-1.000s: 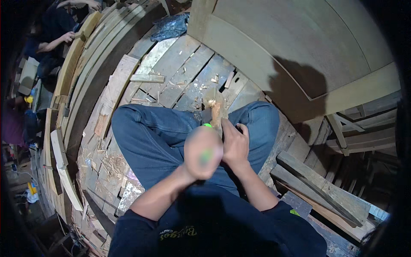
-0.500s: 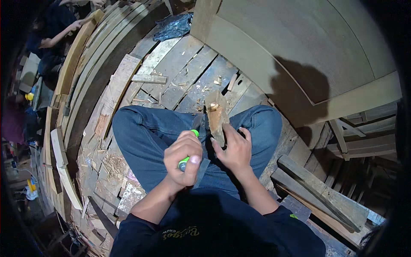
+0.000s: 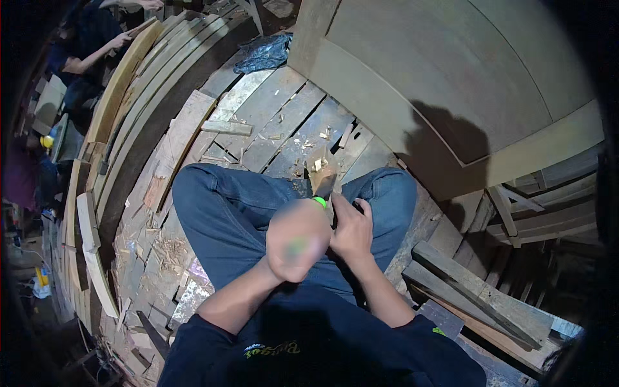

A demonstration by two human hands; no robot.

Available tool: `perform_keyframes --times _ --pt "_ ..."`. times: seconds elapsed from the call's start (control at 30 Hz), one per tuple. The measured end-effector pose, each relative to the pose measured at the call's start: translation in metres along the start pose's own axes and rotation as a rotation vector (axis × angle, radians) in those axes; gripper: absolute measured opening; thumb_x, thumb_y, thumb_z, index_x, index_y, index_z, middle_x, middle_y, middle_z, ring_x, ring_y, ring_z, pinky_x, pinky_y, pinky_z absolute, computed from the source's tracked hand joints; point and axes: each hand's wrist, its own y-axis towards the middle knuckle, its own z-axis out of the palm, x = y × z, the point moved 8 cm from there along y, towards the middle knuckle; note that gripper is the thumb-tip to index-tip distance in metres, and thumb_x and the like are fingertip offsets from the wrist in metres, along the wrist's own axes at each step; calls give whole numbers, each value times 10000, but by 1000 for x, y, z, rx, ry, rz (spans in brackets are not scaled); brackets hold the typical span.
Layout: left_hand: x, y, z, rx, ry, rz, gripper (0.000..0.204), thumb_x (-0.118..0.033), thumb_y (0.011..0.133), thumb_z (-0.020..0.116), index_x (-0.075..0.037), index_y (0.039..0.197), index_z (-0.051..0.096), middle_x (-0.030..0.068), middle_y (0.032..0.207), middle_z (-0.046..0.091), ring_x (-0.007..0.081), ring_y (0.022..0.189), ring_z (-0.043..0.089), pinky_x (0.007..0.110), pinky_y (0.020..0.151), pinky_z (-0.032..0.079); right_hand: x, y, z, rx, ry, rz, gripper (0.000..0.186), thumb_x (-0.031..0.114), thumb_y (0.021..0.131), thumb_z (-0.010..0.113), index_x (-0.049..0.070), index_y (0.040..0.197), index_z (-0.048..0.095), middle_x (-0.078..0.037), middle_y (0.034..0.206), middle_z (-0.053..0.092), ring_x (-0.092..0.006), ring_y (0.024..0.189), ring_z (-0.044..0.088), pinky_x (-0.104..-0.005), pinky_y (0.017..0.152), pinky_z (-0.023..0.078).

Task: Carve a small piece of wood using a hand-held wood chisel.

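Note:
My left hand [image 3: 298, 240] is closed round the handle of a green-handled chisel [image 3: 325, 187], smeared by motion. Its dark blade points away from me and lies over a small wooden block [image 3: 318, 161] between my knees. The block's far end shows a pale, freshly cut face; its near end is hidden behind my hands and the blade. Beside the chisel, my right hand [image 3: 352, 227] grips the block's near right side, fingers bent and thumb inward. Both hands are close together above my crossed legs [image 3: 219, 200].
Wood chips [image 3: 171, 251] litter the plank floor [image 3: 284, 97]. A large wooden panel [image 3: 451, 71] leans at far right, and loose boards [image 3: 477, 297] lie at near right. Curved stacked timbers [image 3: 145, 97] run along the left. Another person [image 3: 87, 58] works beyond them at far left.
My left hand has moved right and forward, bringing the blade across the block. The block's near part is now covered. My right hand has shifted slightly left.

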Motion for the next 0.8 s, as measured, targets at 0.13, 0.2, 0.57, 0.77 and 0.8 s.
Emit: perform_keyframes --times 0.13,0.2,0.57,0.77,0.8 --pt "54 -15 -14 -18 170 -70 148 -44 818 577 8 680 590 122 667 579 280 616 547 405 693 445 4 2 2 14 12 2 507 307 844 688 -34 1214 627 -206 1186 691 -304 1072 676 -479 1045 401" --pt "64 -12 -22 -115 135 -164 175 -51 831 578 25 674 579 123 663 580 265 614 545 380 676 443 -1 3 4 32 8 34 508 308 843 688 -33 1214 628 -205 1182 692 -306 1071 676 -476 1044 401" --pt "25 -8 -29 -97 13 -160 267 -107 877 565 14 644 518 112 630 552 250 595 537 388 667 443 3 4 -1 -32 -17 5 484 312 839 710 -21 1184 647 -200 1148 710 -304 1043 687 -468 1042 402" --pt "2 -15 -24 -129 31 -93 255 -113 874 564 10 653 527 105 632 543 242 579 502 376 641 415 5 2 -4 -38 9 13 464 294 827 723 -17 1165 649 -190 1123 714 -315 1010 691 -465 1034 410" --pt "9 -12 -30 -153 4 -77 264 -118 877 562 10 650 520 102 630 541 238 578 495 373 638 411 5 5 -1 -28 13 22 462 292 827 723 -16 1163 649 -188 1117 715 -317 1002 692 -464 1034 411"
